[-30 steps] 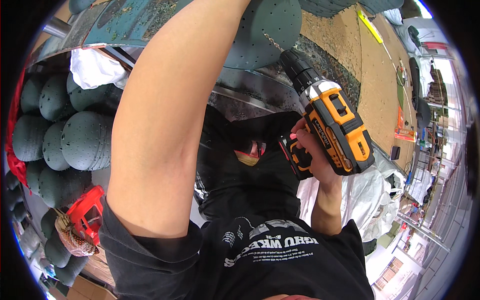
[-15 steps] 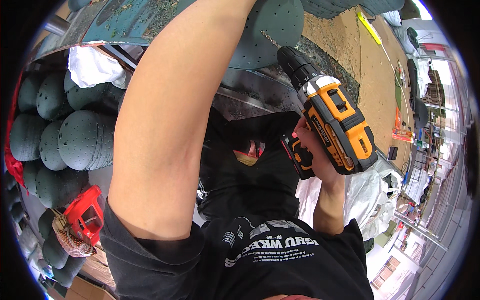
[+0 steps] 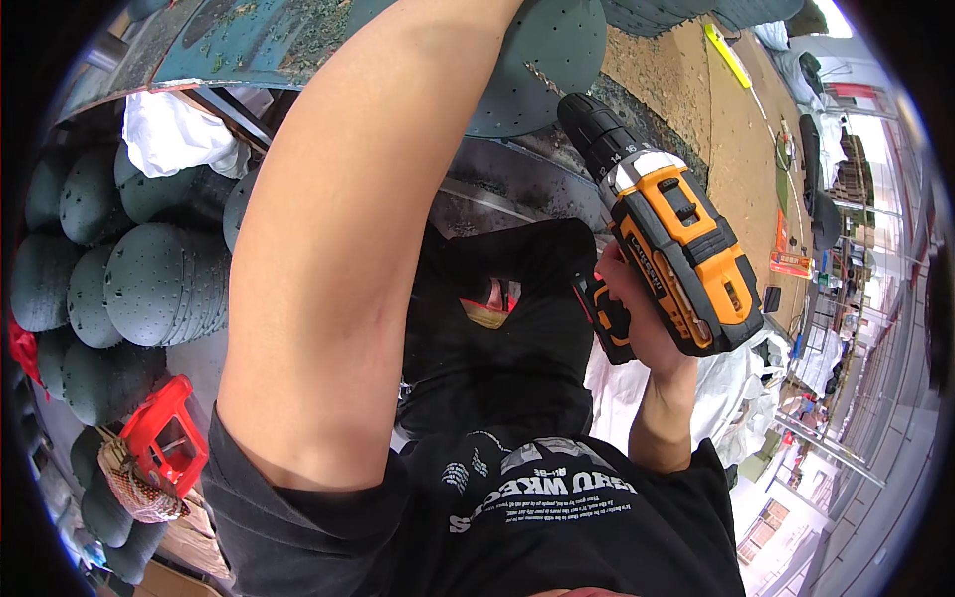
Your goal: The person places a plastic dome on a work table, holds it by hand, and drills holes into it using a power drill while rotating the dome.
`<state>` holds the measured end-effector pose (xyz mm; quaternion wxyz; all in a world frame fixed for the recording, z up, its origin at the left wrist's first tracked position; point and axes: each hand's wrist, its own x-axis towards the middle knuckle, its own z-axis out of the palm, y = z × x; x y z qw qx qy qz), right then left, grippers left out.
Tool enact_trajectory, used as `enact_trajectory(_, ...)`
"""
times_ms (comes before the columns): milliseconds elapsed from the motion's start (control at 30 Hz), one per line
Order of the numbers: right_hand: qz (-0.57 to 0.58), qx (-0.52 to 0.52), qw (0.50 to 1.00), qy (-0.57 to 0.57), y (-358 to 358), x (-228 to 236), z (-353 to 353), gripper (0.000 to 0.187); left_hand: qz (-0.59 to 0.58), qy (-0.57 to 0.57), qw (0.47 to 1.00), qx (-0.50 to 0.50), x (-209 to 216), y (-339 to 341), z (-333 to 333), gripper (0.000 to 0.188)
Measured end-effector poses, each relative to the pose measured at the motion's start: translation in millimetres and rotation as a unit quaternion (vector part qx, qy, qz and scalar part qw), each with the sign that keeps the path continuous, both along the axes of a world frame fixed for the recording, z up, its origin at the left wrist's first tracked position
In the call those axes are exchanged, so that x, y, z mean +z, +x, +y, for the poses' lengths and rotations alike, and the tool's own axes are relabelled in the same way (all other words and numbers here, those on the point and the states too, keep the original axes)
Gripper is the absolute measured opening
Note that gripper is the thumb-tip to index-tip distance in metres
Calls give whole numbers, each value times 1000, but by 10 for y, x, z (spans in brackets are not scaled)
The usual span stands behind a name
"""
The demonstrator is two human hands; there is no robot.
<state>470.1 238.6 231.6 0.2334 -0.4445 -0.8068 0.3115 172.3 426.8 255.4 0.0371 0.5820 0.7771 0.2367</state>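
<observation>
My right hand (image 3: 645,316) is wrapped round the grip of an orange and black cordless drill (image 3: 686,249). The drill's chuck (image 3: 594,129) points up and left, and its twisted bit (image 3: 537,75) overlaps a round grey-green disc (image 3: 552,45) pierced with small holes. Whether the bit touches the disc, I cannot tell. My left forearm (image 3: 338,239) reaches up past the top edge beside that disc, so the left hand is out of the picture.
Stacks of similar rounded discs (image 3: 149,284) stand at the left, near a red plastic stool (image 3: 164,438). Green shavings litter the bench top (image 3: 234,45). A yellow tool (image 3: 728,55) and an orange box (image 3: 791,263) lie on the brown board (image 3: 741,149). White sacks (image 3: 731,398) are at the right.
The drill and my right hand have shifted slightly right and down in the picture. The bit still overlaps the same disc, and my left arm has hardly moved.
</observation>
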Motion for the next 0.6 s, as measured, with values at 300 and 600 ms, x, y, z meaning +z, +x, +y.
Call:
enact_trajectory(300,-96,60,974,195,-86,131,-3,28,-17,1,1000,-9,-17,-9,-16,43)
enact_trajectory(600,-223,171,911,303,-50,471,113,36,26,26,999,-5,-70,-31,64,45)
